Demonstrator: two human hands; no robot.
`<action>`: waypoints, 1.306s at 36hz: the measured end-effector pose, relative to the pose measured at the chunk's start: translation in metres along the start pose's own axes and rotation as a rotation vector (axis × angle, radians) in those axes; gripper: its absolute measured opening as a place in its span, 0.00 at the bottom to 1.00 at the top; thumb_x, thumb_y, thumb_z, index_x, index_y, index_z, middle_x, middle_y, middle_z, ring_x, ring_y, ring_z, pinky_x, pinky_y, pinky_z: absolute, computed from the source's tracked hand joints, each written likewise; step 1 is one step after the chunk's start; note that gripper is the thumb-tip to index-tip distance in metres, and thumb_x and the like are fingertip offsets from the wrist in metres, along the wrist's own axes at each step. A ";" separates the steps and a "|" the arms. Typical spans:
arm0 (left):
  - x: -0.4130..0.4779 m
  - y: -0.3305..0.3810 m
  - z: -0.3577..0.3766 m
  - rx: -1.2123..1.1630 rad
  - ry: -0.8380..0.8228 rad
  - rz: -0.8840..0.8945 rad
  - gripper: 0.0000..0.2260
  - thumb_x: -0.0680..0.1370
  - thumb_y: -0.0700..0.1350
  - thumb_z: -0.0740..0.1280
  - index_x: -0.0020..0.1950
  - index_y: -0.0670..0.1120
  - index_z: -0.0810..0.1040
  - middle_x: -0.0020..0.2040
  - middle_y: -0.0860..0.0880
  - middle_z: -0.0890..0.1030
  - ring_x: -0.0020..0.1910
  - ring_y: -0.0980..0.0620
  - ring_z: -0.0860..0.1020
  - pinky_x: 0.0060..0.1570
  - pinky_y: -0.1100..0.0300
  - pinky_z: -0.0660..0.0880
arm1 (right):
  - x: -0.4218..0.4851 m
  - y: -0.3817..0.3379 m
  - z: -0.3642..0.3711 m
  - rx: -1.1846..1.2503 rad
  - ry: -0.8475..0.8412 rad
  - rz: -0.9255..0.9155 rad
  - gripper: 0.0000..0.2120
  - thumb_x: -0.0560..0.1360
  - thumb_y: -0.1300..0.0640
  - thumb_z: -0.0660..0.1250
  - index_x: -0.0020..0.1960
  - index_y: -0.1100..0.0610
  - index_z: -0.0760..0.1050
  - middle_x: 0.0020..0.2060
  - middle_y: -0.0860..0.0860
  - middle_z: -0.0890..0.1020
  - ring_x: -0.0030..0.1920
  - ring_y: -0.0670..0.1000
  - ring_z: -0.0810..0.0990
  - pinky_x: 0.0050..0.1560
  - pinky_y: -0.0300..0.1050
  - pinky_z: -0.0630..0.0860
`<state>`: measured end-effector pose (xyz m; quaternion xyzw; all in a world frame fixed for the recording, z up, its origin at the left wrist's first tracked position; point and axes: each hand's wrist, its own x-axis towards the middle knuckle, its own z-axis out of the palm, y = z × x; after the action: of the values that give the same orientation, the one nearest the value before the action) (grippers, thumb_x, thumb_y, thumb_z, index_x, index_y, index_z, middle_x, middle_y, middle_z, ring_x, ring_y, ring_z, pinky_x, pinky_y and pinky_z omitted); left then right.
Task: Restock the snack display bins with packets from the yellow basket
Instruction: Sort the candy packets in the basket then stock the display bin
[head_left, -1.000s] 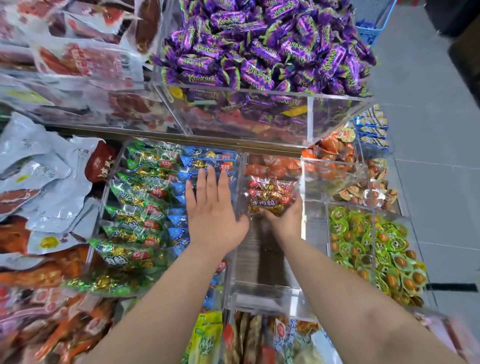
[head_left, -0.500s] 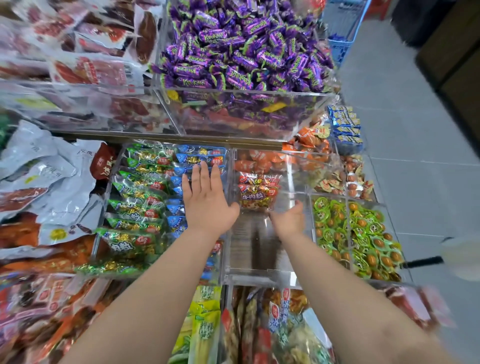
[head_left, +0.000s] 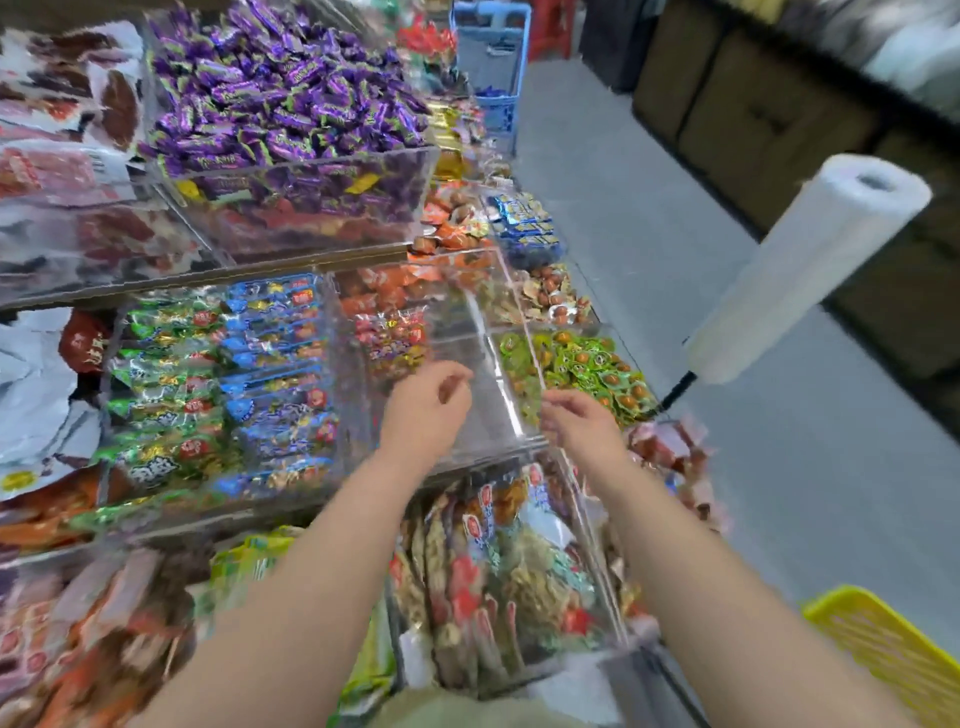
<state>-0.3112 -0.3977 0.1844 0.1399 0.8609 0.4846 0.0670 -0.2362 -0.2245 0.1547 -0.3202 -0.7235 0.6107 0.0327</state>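
Clear acrylic is walling the display bin (head_left: 498, 374), red packets (head_left: 395, 338) lying piled at its far end. Both the left hand (head_left: 423, 415) and right hand (head_left: 582, 428) are hovering over it, loosely curled and gripping nothing; the latticed yellow basket (head_left: 893, 654) is sitting at lower right.

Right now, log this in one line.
left hand: empty, over clear bin; right hand: empty, beside bin; red packets: few, at bin's back; yellow basket: untouched

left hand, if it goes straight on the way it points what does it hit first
Probably the red packets at the back of the clear bin: the left hand hovers over the bin's bare floor with nothing between. Depth is unclear, though.
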 end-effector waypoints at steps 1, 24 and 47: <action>-0.012 0.001 0.016 -0.059 -0.029 -0.027 0.09 0.76 0.38 0.67 0.45 0.52 0.81 0.39 0.51 0.81 0.38 0.52 0.77 0.44 0.66 0.71 | -0.008 0.008 -0.011 0.015 0.019 0.015 0.07 0.75 0.60 0.66 0.44 0.49 0.76 0.44 0.49 0.81 0.44 0.48 0.79 0.48 0.43 0.75; -0.289 -0.022 0.251 0.316 -0.984 -0.543 0.09 0.80 0.38 0.60 0.40 0.43 0.71 0.35 0.44 0.75 0.32 0.49 0.74 0.23 0.67 0.68 | -0.320 0.309 -0.223 0.181 0.392 0.778 0.15 0.75 0.65 0.58 0.30 0.55 0.66 0.28 0.54 0.67 0.28 0.50 0.63 0.30 0.40 0.56; -0.354 0.085 0.444 0.458 -1.253 -0.380 0.07 0.81 0.43 0.60 0.43 0.47 0.73 0.38 0.47 0.78 0.34 0.52 0.75 0.35 0.61 0.70 | -0.397 0.381 -0.442 0.102 1.100 0.719 0.14 0.74 0.62 0.63 0.59 0.59 0.77 0.53 0.56 0.81 0.50 0.54 0.77 0.46 0.42 0.68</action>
<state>0.1526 -0.1021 0.0184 0.2507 0.7501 0.0984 0.6040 0.4339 -0.0240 0.0581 -0.8054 -0.4194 0.3644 0.2066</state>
